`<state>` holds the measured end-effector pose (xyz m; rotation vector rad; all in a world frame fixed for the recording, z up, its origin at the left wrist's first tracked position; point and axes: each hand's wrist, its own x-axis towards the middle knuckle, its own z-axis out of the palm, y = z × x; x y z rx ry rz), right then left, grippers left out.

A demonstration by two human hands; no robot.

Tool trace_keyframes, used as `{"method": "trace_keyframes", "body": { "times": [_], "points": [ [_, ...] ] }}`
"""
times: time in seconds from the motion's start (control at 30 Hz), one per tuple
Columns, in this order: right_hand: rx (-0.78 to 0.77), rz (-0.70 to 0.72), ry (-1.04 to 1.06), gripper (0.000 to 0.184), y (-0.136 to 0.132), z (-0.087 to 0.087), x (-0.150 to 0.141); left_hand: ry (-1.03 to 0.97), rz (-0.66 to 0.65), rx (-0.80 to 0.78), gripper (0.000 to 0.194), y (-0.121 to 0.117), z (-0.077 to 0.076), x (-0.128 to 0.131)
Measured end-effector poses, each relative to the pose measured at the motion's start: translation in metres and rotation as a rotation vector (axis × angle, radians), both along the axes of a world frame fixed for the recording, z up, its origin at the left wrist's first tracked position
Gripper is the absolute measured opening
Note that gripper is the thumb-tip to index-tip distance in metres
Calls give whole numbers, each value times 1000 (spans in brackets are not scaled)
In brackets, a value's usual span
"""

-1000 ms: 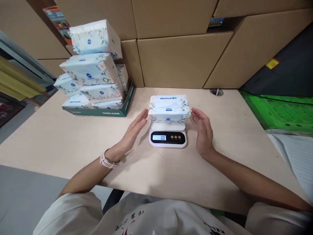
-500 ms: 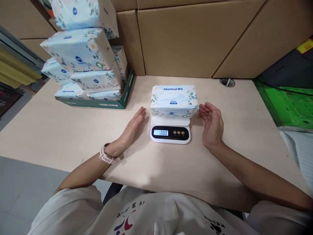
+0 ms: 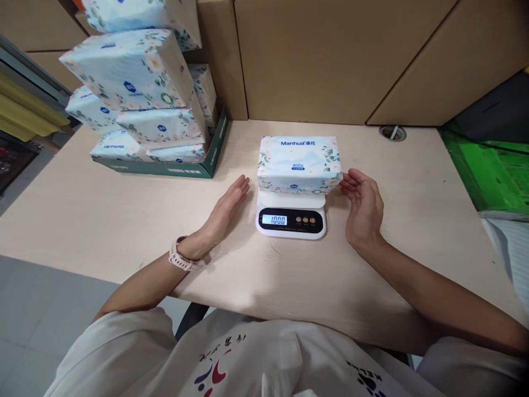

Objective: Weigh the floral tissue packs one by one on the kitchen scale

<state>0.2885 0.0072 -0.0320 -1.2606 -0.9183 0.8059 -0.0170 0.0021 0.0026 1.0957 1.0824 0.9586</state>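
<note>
- The tissue pack (image 3: pixel 300 164) sits on top of the scale (image 3: pixel 291 234), whose display (image 3: pixel 275 220) seems to read 100.0; the step in hand looks like weighing.
- Left hand (image 3: pixel 225 209): left of the scale, palm inward, fingers straight, apart from the pack, holding nothing.
- Right hand (image 3: pixel 366 209): right of the scale, loosely cupped with nothing in it; whether its fingertips touch the pack, I cannot tell.
- Lifting the pack would call for both palms closing on its sides; nothing appears to block them.
- Left of and beyond the scale, more packs (image 3: pixel 128 77) are piled on a green tray (image 3: pixel 157 167).
- Cardboard boxes (image 3: pixel 314 66) stand behind the scale.
</note>
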Motion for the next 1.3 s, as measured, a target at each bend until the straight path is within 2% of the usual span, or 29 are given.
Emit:
{"method": "trace_keyframes", "body": {
  "times": [0.2, 0.47, 0.63, 0.73, 0.87, 1.13, 1.3],
  "points": [
    [15, -5, -34, 37, -1, 1, -1, -10, -3, -5, 93, 0, 3, 0],
    [82, 14, -135, 41, -16, 19, -15, 3, 1, 17, 91, 1, 0, 1],
    [110, 43, -151, 49, -18, 22, -14, 80, 16, 167, 87, 5, 5, 0],
    [78, 75, -126, 55, -18, 25, -14, 118, 23, 236, 85, 8, 13, 2],
    [33, 116, -100, 68, -19, 31, -17, 135, 3, 250, 85, 11, 20, 11],
    [-22, 176, -79, 74, -21, 29, -20, 115, 2, 224, 92, 10, 15, 16],
    [-69, 181, -81, 75, -23, 36, -23, 118, -6, 225, 90, 8, 20, 20]
  ]
}}
